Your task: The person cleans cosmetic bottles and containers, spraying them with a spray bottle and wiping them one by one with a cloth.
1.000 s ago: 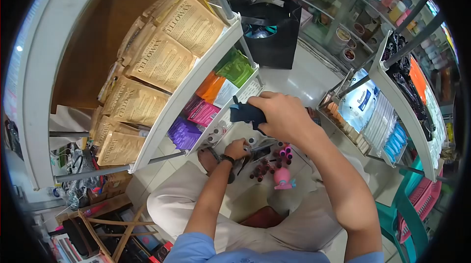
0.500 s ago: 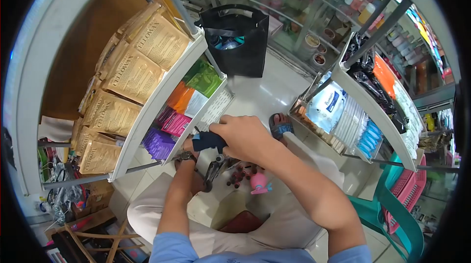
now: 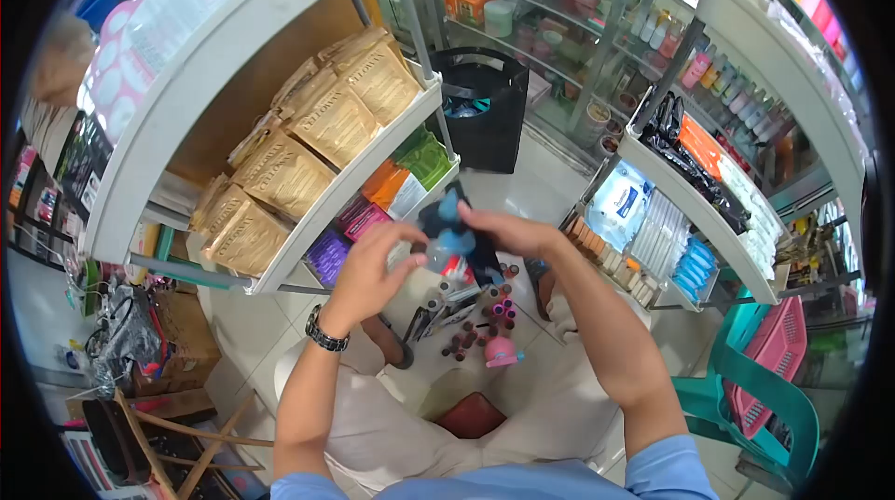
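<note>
My right hand (image 3: 513, 232) grips a dark, soft-looking cloth-like item (image 3: 480, 253) with light blue patches; motion blur hides its exact kind. My left hand (image 3: 368, 272), wearing a dark metal watch (image 3: 326, 329), is just left of it, thumb and fingers apart. Between the hands, a blurred clear piece with a light blue top (image 3: 443, 253) shows close to my left fingertips; whether they touch is unclear. On the floor below stand several small dark-capped bottles (image 3: 461, 342), beside a pink round bottle (image 3: 502, 351).
A shelf on the left holds gold packets (image 3: 289, 169), with colourful packs (image 3: 382, 185) lower down. A black bag (image 3: 485, 109) stands ahead. To the right are a rack with wipes packs (image 3: 620, 206), a green chair (image 3: 718, 379) and a pink basket (image 3: 769, 365).
My hands have moved apart, the left coming out from behind the dark item. Light blue patches and a clear piece now show. The view has shifted, revealing more of the bottles.
</note>
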A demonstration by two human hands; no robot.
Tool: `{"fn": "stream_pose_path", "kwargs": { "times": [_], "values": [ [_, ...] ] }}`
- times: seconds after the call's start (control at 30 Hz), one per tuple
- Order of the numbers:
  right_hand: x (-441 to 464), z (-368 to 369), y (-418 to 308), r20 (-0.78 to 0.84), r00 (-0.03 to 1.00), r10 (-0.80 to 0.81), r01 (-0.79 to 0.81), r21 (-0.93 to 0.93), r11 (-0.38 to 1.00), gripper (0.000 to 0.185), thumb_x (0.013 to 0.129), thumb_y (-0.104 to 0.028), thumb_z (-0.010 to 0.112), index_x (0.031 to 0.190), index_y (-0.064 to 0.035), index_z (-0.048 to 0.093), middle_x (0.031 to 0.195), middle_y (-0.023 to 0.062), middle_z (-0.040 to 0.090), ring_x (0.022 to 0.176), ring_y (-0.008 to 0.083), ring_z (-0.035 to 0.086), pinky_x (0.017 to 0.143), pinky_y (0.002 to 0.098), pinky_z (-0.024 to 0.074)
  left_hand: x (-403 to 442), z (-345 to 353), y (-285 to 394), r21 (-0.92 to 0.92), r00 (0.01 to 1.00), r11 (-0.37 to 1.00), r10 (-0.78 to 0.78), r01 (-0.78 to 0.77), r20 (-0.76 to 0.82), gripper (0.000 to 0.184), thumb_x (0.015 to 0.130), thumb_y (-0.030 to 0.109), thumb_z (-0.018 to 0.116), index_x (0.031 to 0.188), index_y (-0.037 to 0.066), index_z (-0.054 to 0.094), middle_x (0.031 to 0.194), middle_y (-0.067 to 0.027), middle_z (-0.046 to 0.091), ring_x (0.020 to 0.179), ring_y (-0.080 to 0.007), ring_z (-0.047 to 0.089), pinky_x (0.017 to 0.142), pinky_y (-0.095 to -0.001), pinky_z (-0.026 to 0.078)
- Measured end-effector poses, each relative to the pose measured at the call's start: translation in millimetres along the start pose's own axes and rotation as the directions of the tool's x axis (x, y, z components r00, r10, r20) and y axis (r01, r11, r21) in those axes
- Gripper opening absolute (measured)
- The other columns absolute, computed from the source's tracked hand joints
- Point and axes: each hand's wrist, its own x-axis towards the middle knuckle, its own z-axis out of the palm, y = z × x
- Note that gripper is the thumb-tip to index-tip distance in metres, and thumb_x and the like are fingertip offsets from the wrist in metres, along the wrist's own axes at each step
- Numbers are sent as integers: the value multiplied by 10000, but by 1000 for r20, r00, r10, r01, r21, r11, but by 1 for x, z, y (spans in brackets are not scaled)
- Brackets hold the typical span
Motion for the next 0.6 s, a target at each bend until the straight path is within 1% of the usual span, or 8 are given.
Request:
{"fn": "stream_pose_path", "kwargs": {
  "times": [0.07,0.1,0.27,0.4,0.43,0.5,0.57,0.6],
  "values": [
    [-5,19,-1,96,959,-265,256,102,961,520,949,-461,641,1255,-41,604,1022,40,660,889,124,582,840,265,483,1,-8,4,-105,977,994,-24,2,-212,271,830,84,741,1070,70,616,955,-55,615,845,-176,586,806,-295,484],
    [-4,26,-3,109,961,-255,247,77,966,520,949,-461,641,1255,-41,604,1022,40,660,889,124,582,840,265,483,4,-10,3,-116,971,993,-29,2,-238,271,830,84,741,1070,70,616,955,-55,615,845,-176,586,806,-295,484],
    [17,61,-10,-203,914,-351,380,133,915,427,942,-330,669,1227,-23,587,995,51,663,859,124,597,790,257,493,19,-16,-5,-372,830,928,-221,17,-512,244,915,166,700,1115,81,590,977,-50,621,859,-142,579,798,-273,480],
    [26,70,-15,-425,878,-219,371,315,874,370,955,-328,643,1131,-7,597,925,44,647,796,120,588,706,245,485,27,-1,-30,-721,880,686,-397,96,-261,321,997,350,617,1134,62,584,964,-56,620,817,-137,574,728,-280,488],
    [27,70,-16,-426,878,-220,370,309,876,370,955,-328,643,1131,-7,597,925,44,647,796,120,588,706,245,485,26,4,-27,-733,902,662,-398,156,-167,382,1021,400,562,1187,56,550,989,-69,605,826,-142,579,731,-290,497],
    [30,68,-14,-603,772,-203,442,278,853,369,963,-340,633,1120,-8,600,918,41,643,805,117,585,714,249,480,22,17,-18,-746,913,632,-400,210,-82,445,1044,451,506,1240,51,516,1015,-83,589,834,-147,584,734,-299,506],
    [37,65,-11,-749,637,-180,508,232,830,370,971,-352,623,1109,-10,602,911,38,639,815,115,582,722,252,476,16,27,-10,-784,940,539,-299,308,164,538,1056,495,444,1348,44,420,1079,-120,559,794,-170,612,691,-309,526],
    [41,65,-10,-773,607,-182,499,193,845,373,978,-362,615,1107,-12,606,916,39,641,822,118,579,736,255,471,13,27,10,-834,928,448,-326,322,183,552,1062,495,425,1381,47,385,1080,-128,555,760,-179,626,660,-311,528]
  ]
}}
